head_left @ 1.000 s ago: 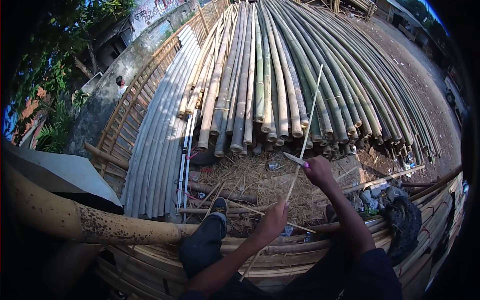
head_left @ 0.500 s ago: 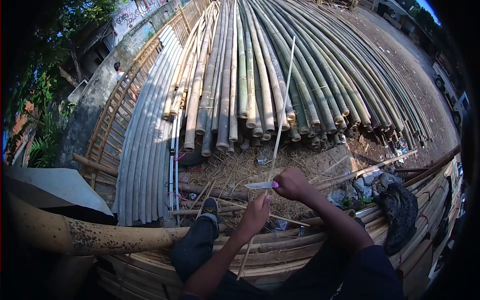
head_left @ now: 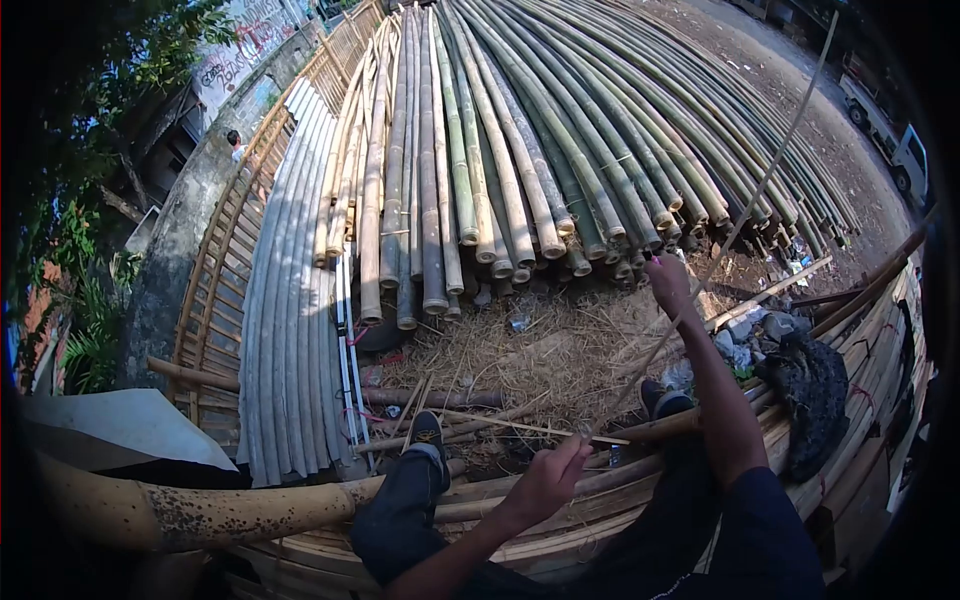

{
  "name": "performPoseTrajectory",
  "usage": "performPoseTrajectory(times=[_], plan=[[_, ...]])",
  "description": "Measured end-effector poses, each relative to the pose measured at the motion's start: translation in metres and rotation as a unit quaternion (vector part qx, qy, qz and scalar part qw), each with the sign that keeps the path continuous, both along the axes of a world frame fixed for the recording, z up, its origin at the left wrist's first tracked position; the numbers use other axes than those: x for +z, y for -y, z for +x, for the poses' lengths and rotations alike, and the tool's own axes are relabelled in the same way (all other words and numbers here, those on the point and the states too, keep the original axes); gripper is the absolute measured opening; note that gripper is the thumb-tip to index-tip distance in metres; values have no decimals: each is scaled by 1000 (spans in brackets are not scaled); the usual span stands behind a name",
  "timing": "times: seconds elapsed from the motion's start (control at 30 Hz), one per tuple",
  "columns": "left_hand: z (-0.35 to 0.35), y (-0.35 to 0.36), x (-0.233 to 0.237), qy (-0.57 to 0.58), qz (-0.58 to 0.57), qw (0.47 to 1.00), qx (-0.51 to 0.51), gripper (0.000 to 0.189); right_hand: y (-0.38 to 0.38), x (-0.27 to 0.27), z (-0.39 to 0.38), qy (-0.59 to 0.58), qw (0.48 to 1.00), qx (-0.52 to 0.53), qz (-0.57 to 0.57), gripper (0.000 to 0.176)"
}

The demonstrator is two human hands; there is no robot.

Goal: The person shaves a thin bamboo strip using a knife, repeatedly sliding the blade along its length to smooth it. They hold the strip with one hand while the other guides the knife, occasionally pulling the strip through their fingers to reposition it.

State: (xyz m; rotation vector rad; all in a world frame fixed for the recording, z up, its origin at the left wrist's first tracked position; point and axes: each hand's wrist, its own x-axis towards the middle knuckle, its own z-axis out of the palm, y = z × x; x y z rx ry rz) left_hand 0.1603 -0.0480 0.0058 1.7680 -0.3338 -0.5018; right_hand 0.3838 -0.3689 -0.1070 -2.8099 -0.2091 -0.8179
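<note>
Near the lower middle, my left hand (head_left: pixel 548 482) is closed around the lower part of a long thin bamboo strip (head_left: pixel 722 250), which slants up to the upper right. My right hand (head_left: pixel 670 282) is stretched forward, closed on the pink handle of the knife (head_left: pixel 655 259); its blade cannot be made out. The strip passes beside my right forearm. Straw and shavings (head_left: pixel 530 350) cover the ground beyond my hands.
A big stack of bamboo poles (head_left: pixel 470 180) fans out ahead. Corrugated sheets (head_left: pixel 285 300) and a bamboo fence (head_left: pixel 215 290) stand left. A thick spotted bamboo pole (head_left: pixel 250 512) lies lower left, a black bundle (head_left: pixel 808 400) right. A person (head_left: pixel 236 148) is beyond the fence.
My right hand has moved forward and right with the knife, away from my left hand. The strip has tilted to the right. My left hand has shifted slightly right and down.
</note>
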Motion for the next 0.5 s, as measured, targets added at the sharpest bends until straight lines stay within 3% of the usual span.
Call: performPoseTrajectory(times=[0.03, 0.07, 0.1, 0.13, 0.2, 0.33, 0.4, 0.43, 0.5], plan=[[6, -2, 0, -24, -23, 999, -18, 29, 1, 2, -4, -5, 1000, 1, -3, 31], [8, -3, -4, -49, -47, 997, -35, 29, -3, 11, -12, -102, 960, 8, 259, 30], [10, -4, -24, -88, -96, 991, -8, 28, -6, 22, -16, -189, 846, 14, 499, 29], [15, -5, -23, -86, -101, 991, -5, 28, -21, 44, -22, -189, 848, 17, 495, 29], [30, -11, -18, -313, -235, 916, 91, 26, -72, 89, -47, -289, 591, 146, 739, 31], [43, -17, -19, -284, -235, 923, 109, 25, -134, 102, -78, -405, 607, 184, 659, 26], [42, -16, -22, -274, -231, 928, 99, 24, -153, 108, -90, -445, 583, 205, 648, 22], [42, -14, -23, -264, -224, 934, 85, 24, -157, 102, -93, -448, 534, 228, 679, 19], [43, -10, -20, -309, -248, 915, 76, 22, -152, 98, -89, -424, 549, 228, 683, 17]])
